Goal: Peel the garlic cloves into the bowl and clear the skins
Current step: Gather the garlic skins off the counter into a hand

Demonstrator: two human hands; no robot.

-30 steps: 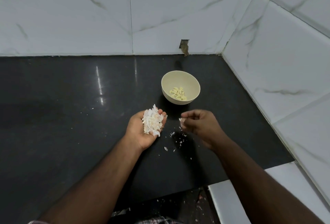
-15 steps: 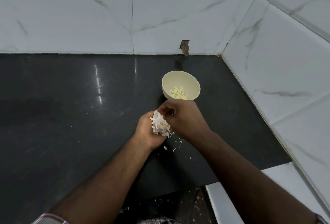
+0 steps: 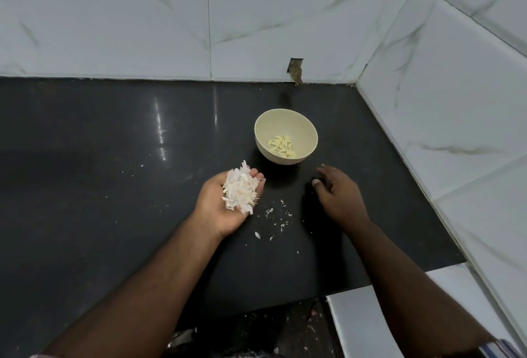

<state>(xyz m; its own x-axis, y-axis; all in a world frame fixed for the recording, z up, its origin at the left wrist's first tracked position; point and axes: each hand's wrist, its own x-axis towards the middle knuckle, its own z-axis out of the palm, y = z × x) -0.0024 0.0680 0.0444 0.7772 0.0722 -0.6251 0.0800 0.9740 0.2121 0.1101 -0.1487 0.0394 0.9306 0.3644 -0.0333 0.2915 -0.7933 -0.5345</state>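
A cream bowl (image 3: 263,141) stands on the black counter (image 3: 114,186) with several peeled garlic cloves (image 3: 282,147) lying in its bottom. My left hand (image 3: 212,212) is palm up just left of and below the bowl, and a heap of white garlic skins (image 3: 240,190) rests on its flat palm and fingers. My right hand (image 3: 339,195) hovers palm down over the counter to the right of the bowl's front, fingers loosely spread, holding nothing I can see. Small skin scraps (image 3: 281,215) lie scattered on the counter between the two hands.
White marble-look tiled walls (image 3: 456,101) close the counter at the back and right, forming a corner behind the bowl. A small notch (image 3: 296,69) breaks the back wall's base. The counter's front edge runs near my forearms, with a white ledge (image 3: 359,326) at lower right.
My right hand, which had been over the skin heap in my left palm, has pulled away to the right and lowered towards the counter. The left hand keeps the heap.
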